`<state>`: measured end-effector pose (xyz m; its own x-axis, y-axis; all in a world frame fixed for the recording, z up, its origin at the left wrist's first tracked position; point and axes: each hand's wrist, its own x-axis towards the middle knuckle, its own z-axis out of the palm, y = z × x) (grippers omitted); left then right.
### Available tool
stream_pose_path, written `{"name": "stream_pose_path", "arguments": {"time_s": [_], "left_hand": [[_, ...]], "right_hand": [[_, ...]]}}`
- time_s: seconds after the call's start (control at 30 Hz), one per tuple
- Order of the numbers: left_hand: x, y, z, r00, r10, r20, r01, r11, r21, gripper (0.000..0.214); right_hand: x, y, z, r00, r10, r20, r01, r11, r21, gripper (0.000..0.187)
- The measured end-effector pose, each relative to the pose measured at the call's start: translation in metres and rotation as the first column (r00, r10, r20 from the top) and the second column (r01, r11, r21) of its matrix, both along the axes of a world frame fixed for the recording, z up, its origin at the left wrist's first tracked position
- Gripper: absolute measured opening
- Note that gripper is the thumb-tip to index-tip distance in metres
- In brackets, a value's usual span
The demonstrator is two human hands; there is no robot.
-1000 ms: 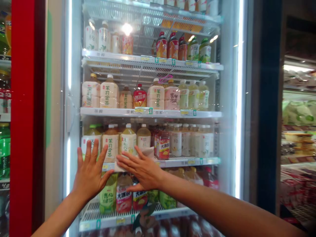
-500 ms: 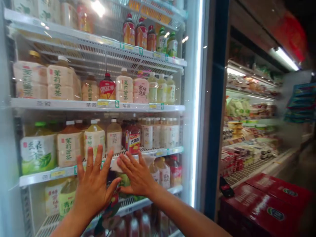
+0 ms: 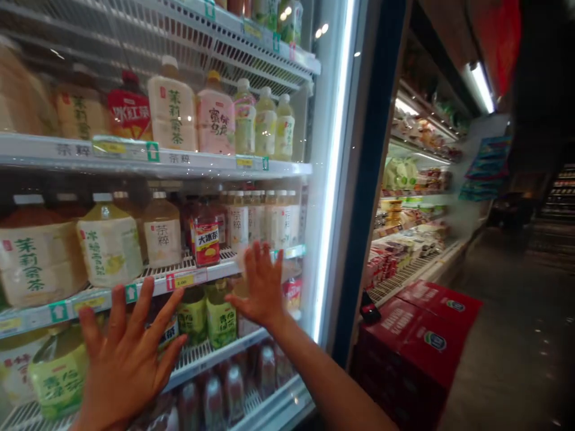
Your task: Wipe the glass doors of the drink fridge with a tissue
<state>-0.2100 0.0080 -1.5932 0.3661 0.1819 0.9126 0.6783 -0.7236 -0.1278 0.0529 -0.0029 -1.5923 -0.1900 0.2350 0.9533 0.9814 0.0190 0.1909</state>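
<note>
Both of my hands are raised against the glass door (image 3: 326, 197) of a lit drinks fridge. My left hand (image 3: 126, 347) is at the lower left, palm to the glass, fingers spread wide. Farther right and a little higher, my right hand (image 3: 263, 290) lies flat with its fingers apart. A pale patch shows around the right fingers; whether it is a thin cloth under them I cannot tell. Beyond the glass, nearest the hands, stand a red iced tea bottle (image 3: 205, 239), a green tea bottle (image 3: 221, 317) and a large pale tea jug (image 3: 110, 245).
White wire shelves (image 3: 197, 164) with price tags carry several more bottles. The fridge's dark frame (image 3: 366, 149) rises to the right. Beside it, red cartons (image 3: 417, 341) are stacked on the floor before an open chilled display (image 3: 408, 239). An aisle floor (image 3: 498, 299) runs along the far right.
My right hand has moved right across the glass, away from the left hand. My left hand sits lower and farther left in view. The view has turned right and come closer.
</note>
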Motion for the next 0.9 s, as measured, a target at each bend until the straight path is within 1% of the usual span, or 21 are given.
{"name": "stream_pose_path", "arguments": {"time_s": [0.03, 0.1, 0.13, 0.17, 0.2, 0.23, 0.3, 0.33, 0.37, 0.4, 0.43, 0.5, 0.53, 0.57, 0.6, 0.67, 0.7, 0.73, 0.77, 0.8, 0.9], "left_hand": [[0.0, 0.002, -0.003, 1.0, 0.024, 0.0, -0.024, 1.0, -0.006, 0.068], [0.001, 0.005, -0.008, 0.997, 0.076, 0.004, -0.076, 0.997, -0.015, 0.071], [0.002, 0.006, -0.01, 0.995, 0.099, 0.007, -0.099, 0.995, -0.012, 0.072], [0.003, 0.007, -0.01, 0.993, 0.118, 0.007, -0.118, 0.993, -0.003, 0.073], [0.004, 0.008, -0.01, 0.992, 0.128, -0.001, -0.128, 0.992, 0.015, 0.075], [0.004, 0.008, -0.009, 0.991, 0.132, -0.015, -0.132, 0.991, 0.038, 0.076], [0.002, 0.009, -0.007, 0.991, 0.124, -0.049, -0.12, 0.99, 0.079, 0.075], [-0.001, 0.009, -0.007, 0.992, 0.111, -0.066, -0.105, 0.99, 0.091, 0.074], [-0.005, 0.01, -0.007, 0.992, 0.097, -0.079, -0.09, 0.991, 0.098, 0.072], [-0.009, 0.01, -0.01, 0.992, 0.086, -0.089, -0.077, 0.992, 0.1, 0.07], [-0.014, 0.011, -0.013, 0.992, 0.077, -0.097, -0.067, 0.993, 0.1, 0.068], [-0.025, 0.012, -0.026, 0.991, 0.068, -0.114, -0.057, 0.993, 0.101, 0.066], [-0.031, 0.012, -0.035, 0.99, 0.073, -0.117, -0.061, 0.993, 0.101, 0.066], [-0.036, 0.011, -0.044, 0.989, 0.085, -0.117, -0.074, 0.992, 0.099, 0.067], [-0.042, 0.011, -0.054, 0.988, 0.102, -0.113, -0.091, 0.991, 0.096, 0.069], [-0.054, 0.008, -0.072, 0.986, 0.142, -0.088, -0.136, 0.988, 0.07, 0.076], [-0.061, 0.007, -0.079, 0.984, 0.164, -0.067, -0.162, 0.986, 0.043, 0.08], [-0.068, 0.007, -0.084, 0.982, 0.186, -0.043, -0.185, 0.983, 0.009, 0.083], [-0.076, 0.006, -0.088, 0.978, 0.206, -0.021, -0.206, 0.978, -0.025, 0.086], [-0.083, 0.006, -0.09, 0.974, 0.228, 0.0, -0.228, 0.972, -0.056, 0.087], [-0.102, 0.005, -0.092, 0.958, 0.284, 0.034, -0.28, 0.955, -0.095, 0.09]], "right_hand": [[0.017, 0.0, 0.002, 0.988, -0.031, -0.152, 0.038, 0.999, 0.038, 0.093], [0.035, 0.002, -0.001, 0.911, -0.055, -0.41, 0.103, 0.99, 0.096, 0.083], [0.033, 0.002, -0.007, 0.877, -0.051, -0.478, 0.116, 0.987, 0.107, 0.081], [0.024, 0.003, -0.015, 0.868, -0.046, -0.495, 0.11, 0.989, 0.101, 0.081], [0.009, 0.003, -0.026, 0.886, -0.04, -0.462, 0.084, 0.994, 0.075, 0.083], [-0.009, 0.002, -0.038, 0.924, -0.027, -0.381, 0.045, 0.998, 0.038, 0.086], [-0.043, 0.0, -0.056, 0.987, 0.012, -0.158, -0.019, 0.999, -0.043, 0.093], [-0.054, -0.001, -0.06, 0.997, 0.027, -0.065, -0.031, 0.997, -0.072, 0.096], [-0.059, -0.002, -0.06, 0.999, 0.032, -0.015, -0.033, 0.996, -0.082, 0.096], [-0.06, -0.002, -0.057, 1.0, 0.026, -0.018, -0.027, 0.997, -0.073, 0.096], [-0.057, -0.002, -0.053, 0.997, 0.011, -0.071, -0.015, 0.998, -0.054, 0.093], [-0.05, 0.0, -0.048, 0.968, -0.016, -0.252, 0.015, 1.0, -0.007, 0.086], [-0.05, 0.0, -0.05, 0.947, -0.021, -0.321, 0.025, 1.0, 0.009, 0.084], [-0.055, 0.0, -0.057, 0.938, -0.017, -0.345, 0.023, 1.0, 0.015, 0.084], [-0.065, -0.001, -0.068, 0.948, 0.001, -0.317, 0.003, 1.0, 0.011, 0.084], [-0.096, -0.002, -0.094, 0.985, 0.077, -0.157, -0.082, 0.996, -0.026, 0.086], [-0.114, -0.003, -0.104, 0.989, 0.116, -0.09, -0.121, 0.991, -0.051, 0.086], [-0.132, -0.002, -0.11, 0.988, 0.142, -0.06, -0.146, 0.987, -0.072, 0.085], [-0.147, 0.0, -0.111, 0.986, 0.153, -0.063, -0.158, 0.984, -0.086, 0.082], [-0.16, 0.003, -0.107, 0.984, 0.154, -0.085, -0.161, 0.983, -0.085, 0.078], [-0.181, 0.013, -0.086, 0.981, 0.156, -0.119, -0.161, 0.986, -0.035, 0.071]]}}
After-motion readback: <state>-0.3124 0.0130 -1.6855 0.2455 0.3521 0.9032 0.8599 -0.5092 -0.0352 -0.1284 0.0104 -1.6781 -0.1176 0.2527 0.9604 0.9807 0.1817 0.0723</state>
